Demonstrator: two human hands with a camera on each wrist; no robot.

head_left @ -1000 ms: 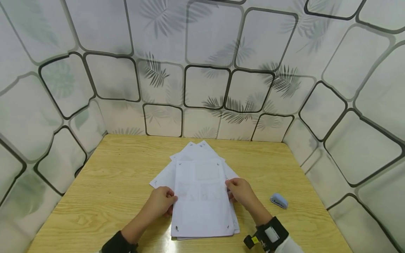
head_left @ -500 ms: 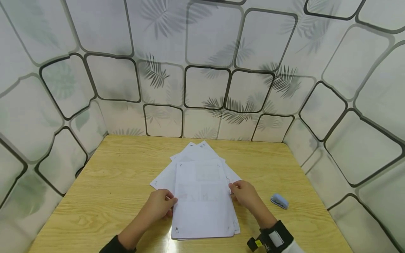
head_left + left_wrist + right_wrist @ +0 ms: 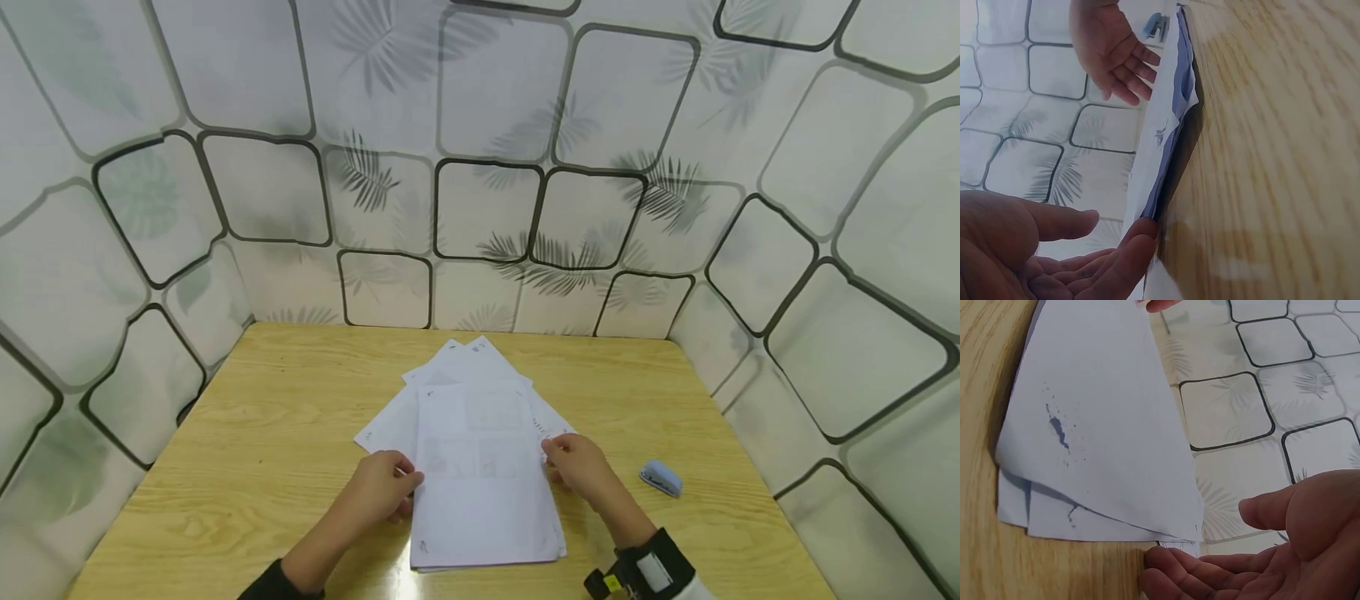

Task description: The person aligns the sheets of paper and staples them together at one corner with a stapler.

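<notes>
A stack of white paper sheets (image 3: 480, 508) lies on the wooden table, its lower layers slightly out of line at the bottom right corner. My left hand (image 3: 378, 485) is at the left edge; in the left wrist view its fingers (image 3: 1125, 265) touch the sheets' side while the thumb stands apart. At the right edge is my right hand (image 3: 581, 468). Its fingers (image 3: 1179, 569) are beside the paper's edge in the right wrist view, thumb raised away; whether they touch it I cannot tell. More white sheets (image 3: 386, 421) fan out beneath and behind the stack.
A light blue stapler (image 3: 661, 477) lies on the table (image 3: 247, 417) to the right of my right hand. Patterned cloth-like walls (image 3: 487, 208) enclose the table at the back and both sides.
The stack's bottom edge has shifted slightly right, and its lower right corners are closer together. My right hand has moved a little outward; my left hand has barely moved.
</notes>
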